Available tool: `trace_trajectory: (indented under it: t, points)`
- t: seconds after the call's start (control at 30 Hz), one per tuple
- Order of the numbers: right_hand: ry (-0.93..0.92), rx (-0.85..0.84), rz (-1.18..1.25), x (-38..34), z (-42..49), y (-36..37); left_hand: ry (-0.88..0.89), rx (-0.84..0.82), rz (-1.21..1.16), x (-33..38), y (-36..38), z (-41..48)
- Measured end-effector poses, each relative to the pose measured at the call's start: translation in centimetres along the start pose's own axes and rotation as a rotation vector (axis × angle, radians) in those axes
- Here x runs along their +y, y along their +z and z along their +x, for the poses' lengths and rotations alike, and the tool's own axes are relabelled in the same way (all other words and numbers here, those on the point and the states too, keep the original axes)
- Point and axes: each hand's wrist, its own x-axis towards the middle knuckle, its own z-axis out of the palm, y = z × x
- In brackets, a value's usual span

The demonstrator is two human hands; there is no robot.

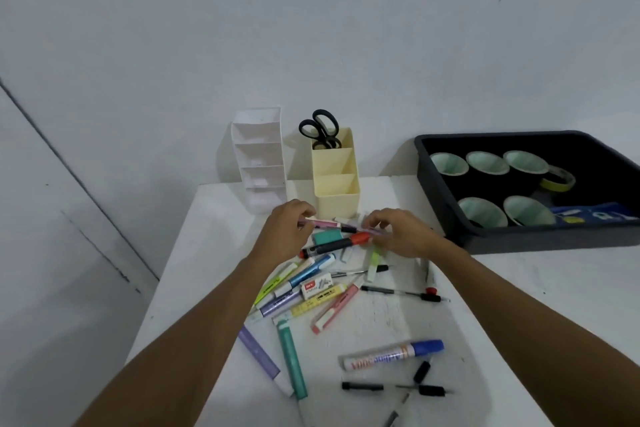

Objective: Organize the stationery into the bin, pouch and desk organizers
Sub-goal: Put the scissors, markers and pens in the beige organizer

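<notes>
Head view: a slim pink-and-lilac pen [341, 227] is held level, its long axis running left to right, just before the cream organizer [337, 184]; which end is the tip cannot be told. The left hand [285, 230] curls its fingers round the pen's left end, and the right hand [401, 234] pinches its right end.

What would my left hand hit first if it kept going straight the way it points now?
Probably the cream plastic three-compartment desk organizer, standing just beyond the left hand; depth is hard to judge.
</notes>
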Motion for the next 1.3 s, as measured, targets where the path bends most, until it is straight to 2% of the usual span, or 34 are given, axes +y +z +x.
trace_trajectory:
  t: [0.33, 0.43, 0.6, 0.73, 0.93, 1.03, 1.1, 1.2, 1.3]
  points:
    - [-0.055, 0.180, -0.008, 1.2, -3.7, 0.5, 0.028, -0.134, 0.119, 0.6, 0.0, -3.2]
    - [-0.073, 0.203, -0.137, 1.8, -5.6, 1.0, 0.059, -0.182, 0.171, 0.8, 0.3, -4.0]
    - [-0.031, 0.290, -0.243, 2.4, -9.5, 2.8, 0.114, -0.161, 0.278, 1.4, 0.4, -5.7]
    - [0.001, 0.318, -0.168, 2.4, -12.6, 4.3, 0.110, -0.136, 0.289, 1.9, 0.0, -7.9]
    - [-0.341, 0.150, -0.154, 0.4, -16.2, 5.6, 0.186, -0.107, 0.332, 1.8, -0.2, -10.3]
    - [-0.490, 0.102, -0.244, -0.5, -16.9, 6.3, 0.179, -0.102, 0.339, 1.9, 0.0, -10.8]
    - [-0.512, 0.101, -0.301, -0.5, -17.1, 7.0, 0.186, -0.104, 0.355, 2.0, 0.3, -11.2]
    - [-0.453, 0.133, -0.300, 0.0, -16.6, 8.0, 0.200, -0.100, 0.357, 2.0, 0.6, -11.6]
    - [-0.432, 0.237, -0.292, 0.2, -15.5, 8.6, 0.247, -0.081, 0.350, 1.9, 0.9, -11.9]
